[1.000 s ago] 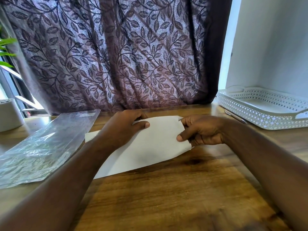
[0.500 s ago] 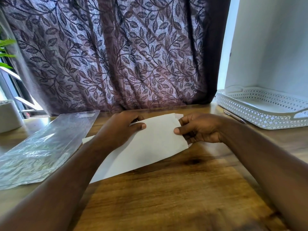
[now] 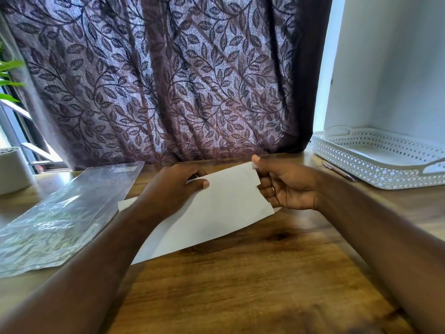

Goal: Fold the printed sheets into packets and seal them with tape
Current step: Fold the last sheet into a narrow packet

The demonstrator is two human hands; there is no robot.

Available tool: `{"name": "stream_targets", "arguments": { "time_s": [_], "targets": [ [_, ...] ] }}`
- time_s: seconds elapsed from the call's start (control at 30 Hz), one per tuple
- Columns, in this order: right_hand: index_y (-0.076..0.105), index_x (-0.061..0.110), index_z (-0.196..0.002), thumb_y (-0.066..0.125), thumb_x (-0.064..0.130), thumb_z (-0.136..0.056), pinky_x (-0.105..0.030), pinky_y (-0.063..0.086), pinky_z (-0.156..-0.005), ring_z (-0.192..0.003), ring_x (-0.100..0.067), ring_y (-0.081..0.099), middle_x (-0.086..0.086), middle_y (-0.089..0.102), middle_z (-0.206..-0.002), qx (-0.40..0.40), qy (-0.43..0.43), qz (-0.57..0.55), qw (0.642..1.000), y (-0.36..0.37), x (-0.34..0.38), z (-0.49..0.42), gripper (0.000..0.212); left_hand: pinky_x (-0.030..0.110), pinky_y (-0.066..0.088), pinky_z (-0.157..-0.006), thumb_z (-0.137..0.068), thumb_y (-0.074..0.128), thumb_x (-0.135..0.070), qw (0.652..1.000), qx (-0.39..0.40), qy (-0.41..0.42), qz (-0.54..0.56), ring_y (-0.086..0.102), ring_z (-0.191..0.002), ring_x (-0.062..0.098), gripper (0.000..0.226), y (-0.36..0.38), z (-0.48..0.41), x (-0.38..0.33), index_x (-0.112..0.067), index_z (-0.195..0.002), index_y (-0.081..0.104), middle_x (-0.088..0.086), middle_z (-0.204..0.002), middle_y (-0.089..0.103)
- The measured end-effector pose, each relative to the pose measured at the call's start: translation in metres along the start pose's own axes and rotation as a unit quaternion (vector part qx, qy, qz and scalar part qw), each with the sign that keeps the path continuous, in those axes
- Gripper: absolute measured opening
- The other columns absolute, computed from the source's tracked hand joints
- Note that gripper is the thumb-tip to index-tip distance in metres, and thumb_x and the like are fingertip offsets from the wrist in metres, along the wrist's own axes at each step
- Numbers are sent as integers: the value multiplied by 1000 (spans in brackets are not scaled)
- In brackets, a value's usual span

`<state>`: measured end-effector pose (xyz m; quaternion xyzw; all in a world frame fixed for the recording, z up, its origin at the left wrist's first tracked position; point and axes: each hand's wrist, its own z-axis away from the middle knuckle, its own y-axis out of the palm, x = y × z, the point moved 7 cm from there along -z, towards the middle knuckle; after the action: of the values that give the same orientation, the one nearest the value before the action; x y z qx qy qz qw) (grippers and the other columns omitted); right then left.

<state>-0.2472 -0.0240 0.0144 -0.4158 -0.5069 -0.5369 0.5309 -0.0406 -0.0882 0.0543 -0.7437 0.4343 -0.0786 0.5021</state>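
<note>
A wooden table [image 3: 240, 285] runs up to a purple curtain [image 3: 168, 80] patterned with leafy vines, and a white wall [image 3: 385, 68] fills the far right corner. Near the middle of the table, a little toward the far side, both hands hold a white folded sheet [image 3: 224, 206]; it lies slanted, its right end higher than its left, and its printed side is not readable from here. The left hand [image 3: 173, 189] grips the sheet's upper left part, thumb pressed flat on the near face and the other fingers curled out of sight behind. The right hand [image 3: 286, 189] pinches the right edge, thumb at the top corner and fingers tucked behind the paper, palm turned toward the camera. Whether the sheet's lower edge touches the wood cannot be told. To the left lies a crinkled clear plastic bag [image 3: 60, 213], with a white pot [image 3: 12, 169] beyond it at the far left. At the far right stands a white perforated tray [image 3: 361, 165], with a pen [image 3: 338, 171] just beside its near wall.
</note>
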Motion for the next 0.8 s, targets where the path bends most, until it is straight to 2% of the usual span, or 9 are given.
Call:
{"name": "stream_targets", "arguments": {
  "time_s": [0.13, 0.2, 0.23, 0.3, 0.37, 0.43, 0.63, 0.73, 0.8],
  "targets": [
    [69, 2, -114, 60, 22, -96, -38, 64, -69, -74, -18, 75, -13, 77, -97, 29, 13, -1, 1000, 8, -5, 2, 29, 30, 44, -68, -95, 62, -38, 1000, -3, 8, -3, 60, -82, 3, 13, -1, 0, -3, -29, -98, 70, -18, -87, 65],
    [66, -3, -122, 60, 16, -97, -46, 62, -81, -83, -23, 76, -18, 74, -109, 14, 10, 1, 1000, 9, -6, 0, 33, 33, 49, -79, -92, 58, -55, 998, -13, 35, -43, 63, -99, 14, 37, -2, 2, -8, -29, -118, 66, -9, -107, 68],
    [65, -3, -124, 60, 16, -97, -49, 59, -86, -85, -24, 75, -19, 74, -111, 6, 6, -6, 1000, 10, -5, -1, 34, 37, 48, -92, -87, 53, -70, 994, -12, 56, -97, 59, -115, 19, 64, -1, 3, -13, -28, -135, 55, -4, -125, 63],
    [66, 2, -122, 59, 19, -96, -51, 56, -91, -84, -24, 75, -17, 75, -108, 3, -6, -35, 999, 14, -2, -2, 32, 48, 31, -115, -70, 43, -94, 978, 18, 83, -188, 36, -141, 22, 114, 6, 8, -26, -24, -157, 19, 0, -156, 36],
    [67, 6, -120, 55, 22, -98, -52, 55, -91, -81, -23, 75, -14, 76, -101, 7, -15, -54, 998, 20, 0, -3, 29, 54, 13, -122, -59, 37, -102, 966, 32, 113, -232, 19, -149, 22, 135, 17, 11, -41, -23, -159, -8, 0, -164, 16],
    [67, 8, -116, 51, 24, -102, -51, 55, -89, -77, -21, 76, -11, 77, -93, 13, -20, -65, 998, 24, 2, -2, 27, 58, 8, -122, -54, 35, -102, 955, 14, 145, -260, 17, -151, 24, 140, 27, 14, -56, -23, -157, -16, 3, -164, 15],
    [67, 7, -120, 51, 25, -101, -46, 57, -89, -76, -19, 74, -9, 76, -95, 27, -83, -87, 992, 31, 13, -4, 30, 58, 23, -117, -64, 61, -76, 939, -74, 163, -292, 41, -133, 31, 124, 20, 14, -64, -25, -160, 1, 9, -146, 38],
    [67, 14, -120, 54, 40, -95, -50, 56, -93, -80, -21, 72, -8, 75, -97, 40, -97, -73, 992, 33, 17, -3, 38, 55, 26, -113, -71, 57, -62, 934, -93, 170, -301, 45, -126, 32, 107, 14, 14, -64, -24, -160, 10, 9, -142, 43],
    [69, 16, -113, 54, 49, -89, -43, 60, -82, -73, -19, 71, -5, 75, -87, 37, -103, -50, 993, 31, 21, -1, 43, 53, 30, -110, -72, 55, -56, 932, -97, 169, -305, 47, -123, 31, 102, 11, 14, -62, -24, -159, 14, 8, -139, 45]
  ]
}}
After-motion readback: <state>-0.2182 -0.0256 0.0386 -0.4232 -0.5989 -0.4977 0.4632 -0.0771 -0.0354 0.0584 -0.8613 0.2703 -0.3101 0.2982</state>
